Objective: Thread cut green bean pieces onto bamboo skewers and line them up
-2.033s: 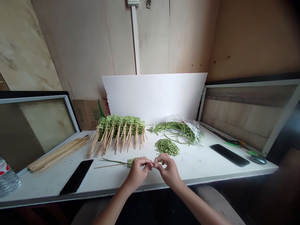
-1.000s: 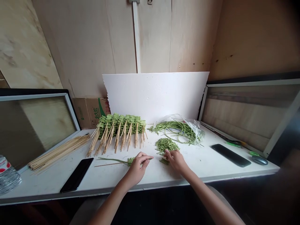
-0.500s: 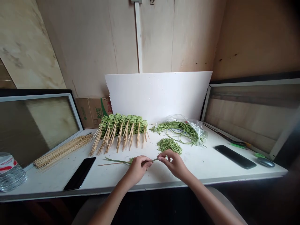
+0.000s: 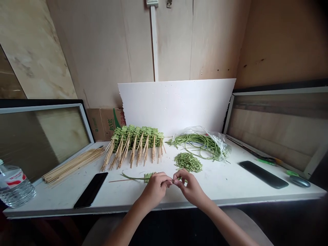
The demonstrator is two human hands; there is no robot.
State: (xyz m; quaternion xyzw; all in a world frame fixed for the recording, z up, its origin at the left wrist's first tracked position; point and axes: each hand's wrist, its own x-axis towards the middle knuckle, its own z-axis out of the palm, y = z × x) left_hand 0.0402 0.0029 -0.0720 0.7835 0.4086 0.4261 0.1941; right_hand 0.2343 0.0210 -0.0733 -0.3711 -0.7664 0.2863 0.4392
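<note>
My left hand (image 4: 157, 184) is closed around a long green bean (image 4: 133, 177) and a thin wooden skewer (image 4: 119, 180), whose ends stick out to the left. Beside the knuckles, folded bean (image 4: 148, 177) sits in tight rows on the skewer. My right hand (image 4: 189, 187) pinches with thumb and forefinger, its tips almost touching the left fingertips. A bit of green shows behind the right fingers, so the bean appears to run into that pinch; the fingers hide most of it. Just behind the right hand lies a heap of short cut bean pieces (image 4: 188, 162).
Stacked bean skewers (image 4: 138, 136) stand at the back, handles forward. Loose skewers (image 4: 74, 165), a phone (image 4: 91, 189) and a water bottle (image 4: 15, 186) are on the left. To the right lie bagged long beans (image 4: 202, 143), a dark phone-like slab (image 4: 263, 174) and a mouse (image 4: 299, 181).
My hands have come together, closing the gap where the bean was stretched between them. More of the folded bean shows beside my left hand. The whole view has shifted slightly.
</note>
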